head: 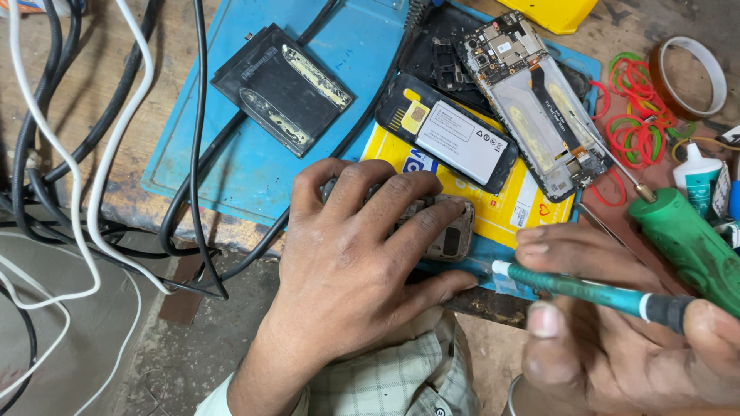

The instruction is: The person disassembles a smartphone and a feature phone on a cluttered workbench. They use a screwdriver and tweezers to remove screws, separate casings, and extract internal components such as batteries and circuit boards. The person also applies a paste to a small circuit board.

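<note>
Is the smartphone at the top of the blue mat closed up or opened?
Opened. The smartphone lies with its back cover off, circuit board and ribbon cable exposed, on the blue mat.

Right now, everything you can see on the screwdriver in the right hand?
The screwdriver has a slim teal handle with a white band at each end and a black rear cap, plastic by the look. It lies nearly level, tip toward the phone under the left hand. The right hand pinches it, thumb below, fingers above. The tip is blurred.
</note>
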